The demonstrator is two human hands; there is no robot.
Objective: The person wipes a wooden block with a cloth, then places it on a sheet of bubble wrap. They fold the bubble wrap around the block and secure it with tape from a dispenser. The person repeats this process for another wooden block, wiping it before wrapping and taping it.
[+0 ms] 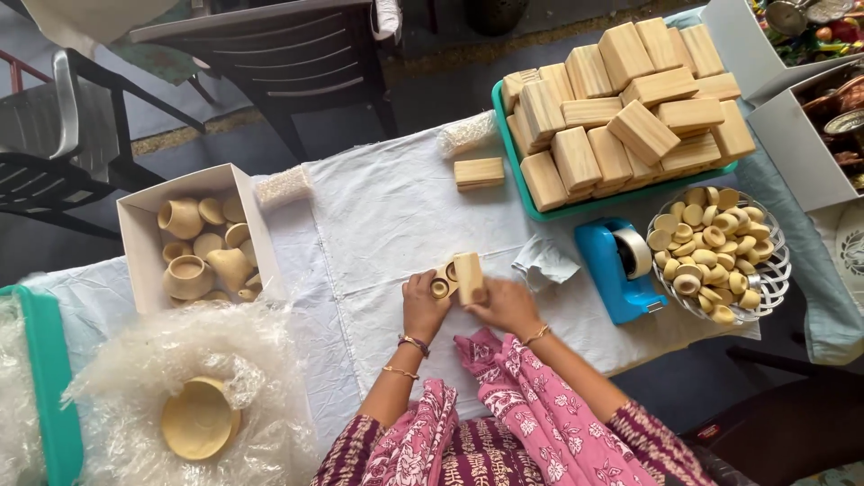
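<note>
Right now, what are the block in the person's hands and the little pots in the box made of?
The block, held between the left hand and right hand, looks like pale bare wood: straight grain lines, no shine. The little pots in the white box also look like light wood, smooth and rounded, though pale clay cannot be ruled out.

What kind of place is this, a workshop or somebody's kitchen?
Most likely a small craft workshop or packing table. A green tray is piled with wooden blocks, a white box holds turned wooden pots, and a blue tape dispenser stands ready.
</note>
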